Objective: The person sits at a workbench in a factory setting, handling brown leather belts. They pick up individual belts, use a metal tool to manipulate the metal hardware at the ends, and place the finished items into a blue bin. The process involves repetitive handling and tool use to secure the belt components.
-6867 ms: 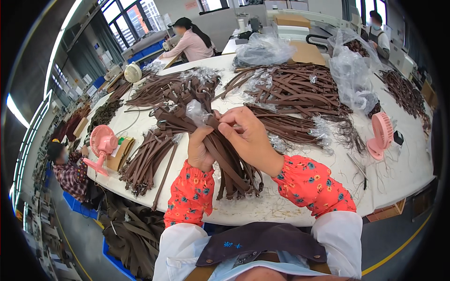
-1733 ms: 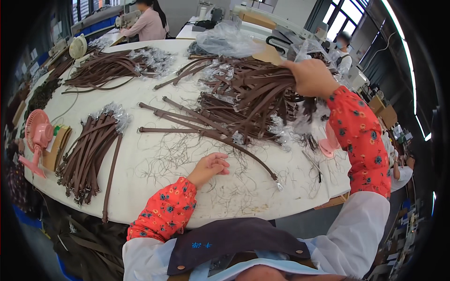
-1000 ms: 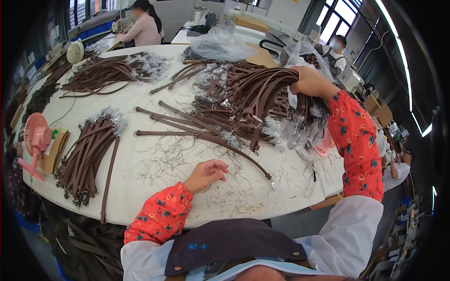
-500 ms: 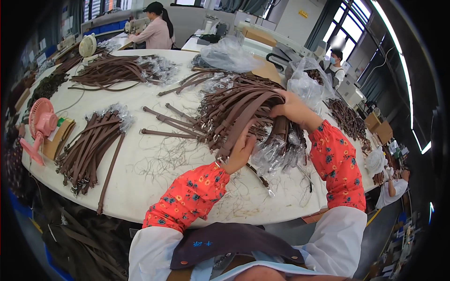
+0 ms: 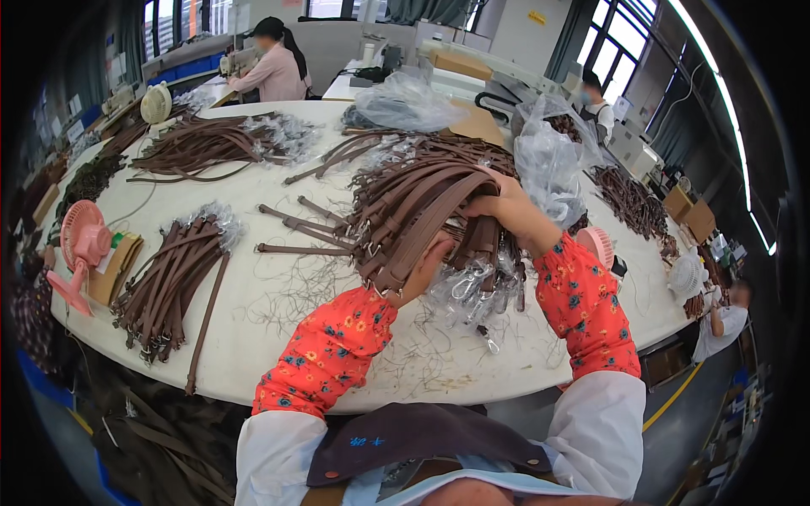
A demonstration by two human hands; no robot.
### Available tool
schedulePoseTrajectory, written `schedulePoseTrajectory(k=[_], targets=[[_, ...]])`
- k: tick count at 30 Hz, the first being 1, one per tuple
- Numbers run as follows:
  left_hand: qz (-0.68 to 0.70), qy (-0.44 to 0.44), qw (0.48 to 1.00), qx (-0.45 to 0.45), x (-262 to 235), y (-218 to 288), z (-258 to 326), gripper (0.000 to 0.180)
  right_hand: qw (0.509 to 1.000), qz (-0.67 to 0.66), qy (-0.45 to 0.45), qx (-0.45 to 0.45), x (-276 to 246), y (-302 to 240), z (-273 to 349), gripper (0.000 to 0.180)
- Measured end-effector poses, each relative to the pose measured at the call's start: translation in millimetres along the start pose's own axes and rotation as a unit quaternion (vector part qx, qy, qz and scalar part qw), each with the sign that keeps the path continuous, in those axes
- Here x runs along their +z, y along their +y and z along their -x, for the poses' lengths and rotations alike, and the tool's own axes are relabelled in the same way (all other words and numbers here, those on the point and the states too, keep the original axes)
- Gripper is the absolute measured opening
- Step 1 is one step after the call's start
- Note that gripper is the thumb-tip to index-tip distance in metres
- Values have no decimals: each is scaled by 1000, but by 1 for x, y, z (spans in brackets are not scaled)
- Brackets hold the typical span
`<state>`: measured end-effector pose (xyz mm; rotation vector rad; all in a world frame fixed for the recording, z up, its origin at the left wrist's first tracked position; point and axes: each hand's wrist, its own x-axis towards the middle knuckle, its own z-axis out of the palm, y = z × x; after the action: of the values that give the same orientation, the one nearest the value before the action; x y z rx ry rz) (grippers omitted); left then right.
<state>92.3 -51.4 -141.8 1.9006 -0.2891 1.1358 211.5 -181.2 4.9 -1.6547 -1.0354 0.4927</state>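
Observation:
A thick bundle of brown straps (image 5: pixel 422 202) with metal buckles arches over the middle of the white table. My right hand (image 5: pixel 510 209) grips the straps at the top of the bend, thumb toward me. Lower down, near the buckles, my left hand (image 5: pixel 424 271) is closed around the near edge of the same bundle; its fingers are partly hidden by the straps. Below my right hand hang strap ends with metal snap hooks wrapped in clear plastic (image 5: pixel 472 287). Several loose strap ends (image 5: pixel 299 226) stick out to the left of the bundle.
Another strap pile (image 5: pixel 173 287) and a pink fan (image 5: pixel 83 244) are at the left. More straps (image 5: pixel 202 143) lie farther back, beside clear plastic bags (image 5: pixel 405 101). A second pink fan (image 5: pixel 597 244) stands near my right sleeve. Thread scraps litter the white table (image 5: pixel 472 379). Other people work farther off.
Both hands have shifted slightly left with the bundle, still holding it. The view has also moved a little, and the fan by my right sleeve has come into sight.

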Motion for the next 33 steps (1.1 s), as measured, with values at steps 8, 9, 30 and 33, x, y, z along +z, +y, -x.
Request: schedulePoseTrajectory(k=[8, 9, 30, 33], targets=[[-68, -94, 982, -148, -107, 28, 62, 13, 971, -203, 121, 36, -31, 37, 16, 30], [-93, -125, 964, -215, -120, 24, 67, 12, 963, -229, 136, 32, -33, 39, 16, 29], [-80, -25, 995, -53, 13, -30, 7, 37, 950, -257, 91, 154, 15, 68, 64, 19], [-67, -38, 994, -76, 13, -32, 9, 35, 959, -225, 93, 145, 23, 76, 70, 20]])
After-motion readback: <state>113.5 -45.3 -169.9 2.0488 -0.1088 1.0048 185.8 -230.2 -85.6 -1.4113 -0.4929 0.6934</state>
